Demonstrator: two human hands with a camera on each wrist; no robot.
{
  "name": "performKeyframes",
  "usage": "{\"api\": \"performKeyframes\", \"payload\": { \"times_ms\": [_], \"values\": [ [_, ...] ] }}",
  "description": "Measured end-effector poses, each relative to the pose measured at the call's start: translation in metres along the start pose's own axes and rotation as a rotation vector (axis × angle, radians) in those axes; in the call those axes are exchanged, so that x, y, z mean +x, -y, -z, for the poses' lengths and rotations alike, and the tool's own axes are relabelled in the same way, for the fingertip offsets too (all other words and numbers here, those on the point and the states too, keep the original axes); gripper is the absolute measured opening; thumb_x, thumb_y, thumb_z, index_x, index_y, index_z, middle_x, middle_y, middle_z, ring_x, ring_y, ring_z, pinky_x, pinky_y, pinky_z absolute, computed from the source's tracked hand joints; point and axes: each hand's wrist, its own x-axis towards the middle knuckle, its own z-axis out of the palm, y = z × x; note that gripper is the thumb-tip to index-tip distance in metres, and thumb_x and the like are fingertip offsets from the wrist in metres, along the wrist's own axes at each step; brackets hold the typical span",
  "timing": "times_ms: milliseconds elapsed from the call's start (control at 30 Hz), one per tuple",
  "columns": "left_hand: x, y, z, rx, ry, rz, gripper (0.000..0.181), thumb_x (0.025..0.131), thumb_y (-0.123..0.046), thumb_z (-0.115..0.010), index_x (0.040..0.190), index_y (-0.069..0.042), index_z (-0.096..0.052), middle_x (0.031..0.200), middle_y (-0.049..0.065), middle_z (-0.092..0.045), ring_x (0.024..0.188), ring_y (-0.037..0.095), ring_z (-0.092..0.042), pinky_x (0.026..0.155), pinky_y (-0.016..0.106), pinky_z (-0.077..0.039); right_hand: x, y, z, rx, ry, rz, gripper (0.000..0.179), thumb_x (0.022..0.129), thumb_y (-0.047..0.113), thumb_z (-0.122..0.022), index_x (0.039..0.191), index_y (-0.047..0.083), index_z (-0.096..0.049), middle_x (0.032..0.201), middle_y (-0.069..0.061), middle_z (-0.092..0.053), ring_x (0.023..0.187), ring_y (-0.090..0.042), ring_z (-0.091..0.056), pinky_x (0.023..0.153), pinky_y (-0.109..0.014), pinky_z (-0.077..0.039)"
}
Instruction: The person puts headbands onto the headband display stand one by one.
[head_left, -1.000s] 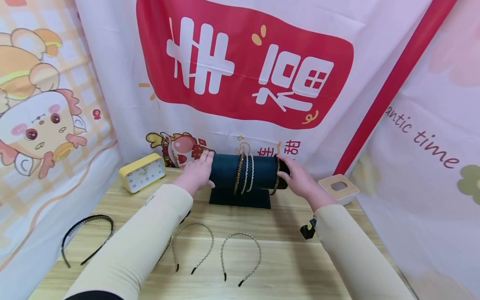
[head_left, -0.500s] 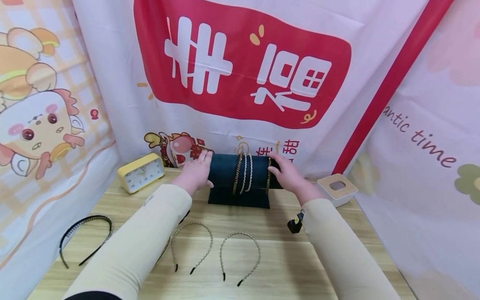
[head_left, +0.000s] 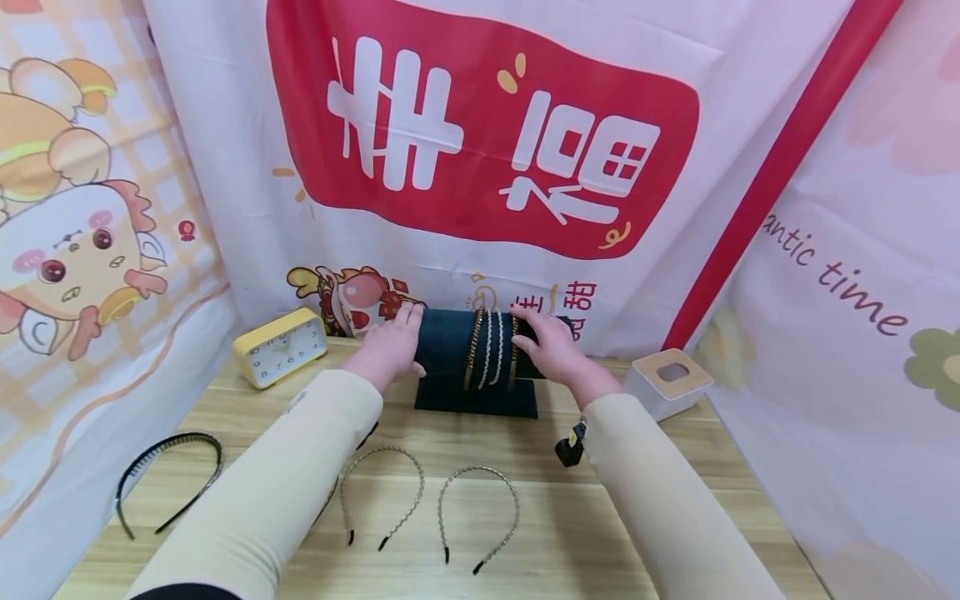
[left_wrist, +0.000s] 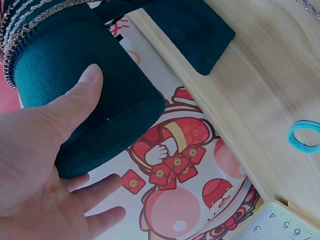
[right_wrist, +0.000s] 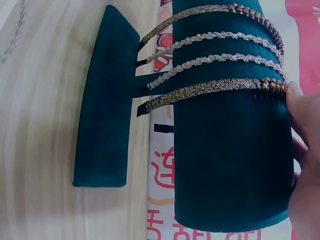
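Had the dark green roll (right_wrist: 230,165) at the back of the wooden table (head_left: 592,533), with four headbands (right_wrist: 220,36) over it. Pinched the rightmost beaded headband (right_wrist: 207,92) between thumb and fingers of the right hand (head_left: 553,346). Rested the left hand (head_left: 388,346) at the roll's left end, with fingers spread. Had two silvery headbands (head_left: 480,468) in front, a yellow clock (head_left: 281,347) leftward, a white box (head_left: 667,383) rightward.
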Motion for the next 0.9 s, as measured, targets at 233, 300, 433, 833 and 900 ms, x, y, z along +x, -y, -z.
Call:
{"api": "performKeyframes", "payload": {
  "times_ms": [233, 300, 433, 833, 900],
  "values": [
    [0.0013, -0.0002, 0.0006, 0.01, 0.0, 0.007, 0.111, 0.081, -0.039, -0.081, 0.157, -0.003, -0.009, 0.161, 0.021, -0.012, 0.129, 0.045, -0.044, 0.104, 0.068, -0.03, 0.0016, -0.0014, -0.0006, 0.007, 0.029, -0.013, 0.049, 0.103, 0.031, -0.054, 0.15, 0.025, -0.042, 0.153, 0.0, -0.041, 0.14, -0.03, -0.031, 0.115, -0.049, -0.011],
    [0.0011, -0.0004, 0.001, 0.008, 0.002, 0.008, 0.111, 0.081, -0.039, -0.082, 0.157, -0.004, -0.009, 0.161, 0.021, -0.012, 0.128, 0.045, -0.044, 0.103, 0.068, -0.03, 0.002, -0.0015, -0.0003, 0.018, 0.037, -0.014, 0.049, 0.103, 0.031, -0.054, 0.15, 0.025, -0.041, 0.153, 0.0, -0.041, 0.141, -0.03, -0.03, 0.115, -0.05, -0.01],
    [0.0013, 0.0005, 0.0005, 0.006, 0.009, 0.007, 0.111, 0.081, -0.039, -0.082, 0.157, -0.004, -0.008, 0.161, 0.021, -0.011, 0.129, 0.046, -0.043, 0.104, 0.068, -0.029, 0.0024, -0.0007, 0.0007, 0.036, 0.053, -0.021, 0.05, 0.103, 0.032, -0.054, 0.151, 0.025, -0.041, 0.154, 0.0, -0.039, 0.141, -0.03, -0.028, 0.115, -0.052, -0.009],
    [-0.0031, -0.0019, 0.0025, 0.002, 0.012, -0.002, 0.11, 0.082, -0.038, -0.08, 0.157, -0.003, -0.008, 0.161, 0.022, -0.011, 0.131, 0.045, -0.041, 0.104, 0.068, -0.029, -0.0016, -0.0039, 0.0003, 0.079, 0.049, -0.013, 0.064, 0.102, 0.033, -0.056, 0.158, 0.028, -0.025, 0.159, 0.0, -0.03, 0.144, -0.03, -0.023, 0.116, -0.052, -0.006],
    [-0.005, -0.0027, 0.0037, -0.006, 0.012, -0.005, 0.11, 0.083, -0.037, -0.08, 0.157, -0.003, -0.007, 0.161, 0.022, -0.01, 0.132, 0.045, -0.041, 0.105, 0.067, -0.028, -0.0024, -0.0058, 0.001, 0.113, 0.044, -0.016, 0.069, 0.101, 0.034, -0.057, 0.159, 0.031, -0.02, 0.16, 0.001, -0.027, 0.145, -0.028, -0.022, 0.116, -0.053, -0.006]
  ]
}}
